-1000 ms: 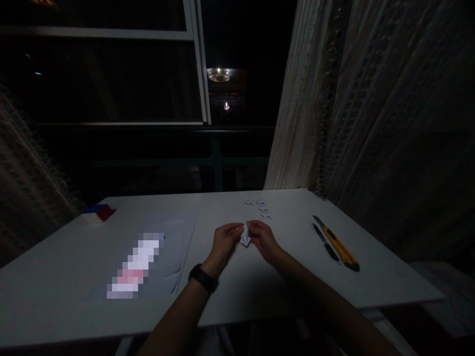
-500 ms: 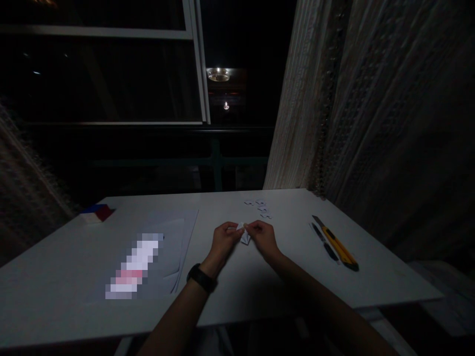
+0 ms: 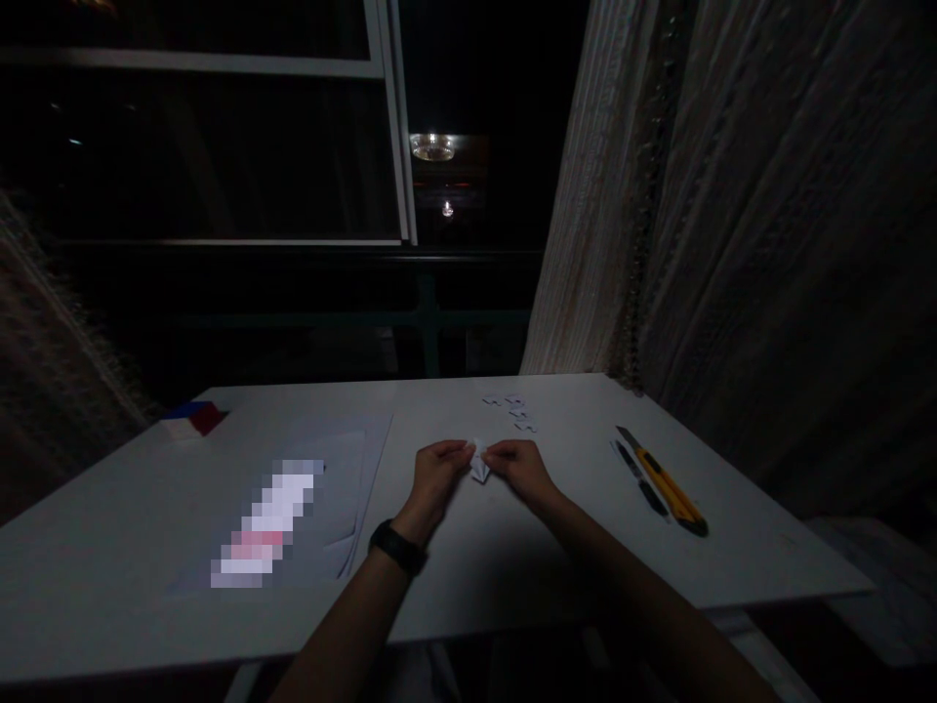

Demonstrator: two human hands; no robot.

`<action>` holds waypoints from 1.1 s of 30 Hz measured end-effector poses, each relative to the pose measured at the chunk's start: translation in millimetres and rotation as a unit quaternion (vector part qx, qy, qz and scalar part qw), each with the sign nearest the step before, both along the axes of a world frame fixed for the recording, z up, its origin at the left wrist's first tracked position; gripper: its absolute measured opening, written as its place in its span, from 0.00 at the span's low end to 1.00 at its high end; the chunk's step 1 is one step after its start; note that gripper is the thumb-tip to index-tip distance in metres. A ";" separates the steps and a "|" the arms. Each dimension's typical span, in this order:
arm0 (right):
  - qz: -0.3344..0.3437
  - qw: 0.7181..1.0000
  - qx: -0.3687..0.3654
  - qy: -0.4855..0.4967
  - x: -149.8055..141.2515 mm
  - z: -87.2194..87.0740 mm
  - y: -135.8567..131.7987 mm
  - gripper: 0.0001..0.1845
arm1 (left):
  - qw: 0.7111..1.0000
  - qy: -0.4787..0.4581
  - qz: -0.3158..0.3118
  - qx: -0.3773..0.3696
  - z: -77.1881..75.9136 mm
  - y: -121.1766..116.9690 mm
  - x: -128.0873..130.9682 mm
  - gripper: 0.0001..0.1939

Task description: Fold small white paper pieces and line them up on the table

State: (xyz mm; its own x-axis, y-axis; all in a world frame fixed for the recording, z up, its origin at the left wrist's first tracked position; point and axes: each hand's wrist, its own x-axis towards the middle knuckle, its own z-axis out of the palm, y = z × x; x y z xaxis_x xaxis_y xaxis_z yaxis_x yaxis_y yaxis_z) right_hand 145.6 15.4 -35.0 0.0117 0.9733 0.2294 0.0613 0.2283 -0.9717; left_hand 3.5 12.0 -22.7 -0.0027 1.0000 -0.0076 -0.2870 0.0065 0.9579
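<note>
Between both hands, just above the white table, is a small folded piece of white paper. My left hand, with a dark band on its wrist, pinches the paper's left side between thumb and fingers. On the other side my right hand pinches its upper right part. The lower tip of the paper shows creases and points toward me. Beyond the hands lie several small folded paper pieces in a loose group.
To the right lie a yellow utility knife and a dark pen. White paper sheets rest on the left, partly covered by a pixelated patch. A cube in blue, red and white stands at the far left. Curtains hang behind.
The fingers have shifted slightly on the paper, and its two upper sides look a little more spread. Both hands stay in nearly the same place.
</note>
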 end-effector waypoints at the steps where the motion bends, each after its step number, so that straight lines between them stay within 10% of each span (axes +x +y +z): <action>1: -0.003 1.000 -0.001 -0.001 0.1 -1.1 0.5 0.07 | 1.000 0.008 0.001 0.005 -0.5 0.2 0.1 0.17; 33: -0.024 0.998 -0.043 -0.039 -3.0 -1.2 -1.7 0.09 | 0.992 0.114 0.047 0.022 -4.8 1.4 3.6 0.17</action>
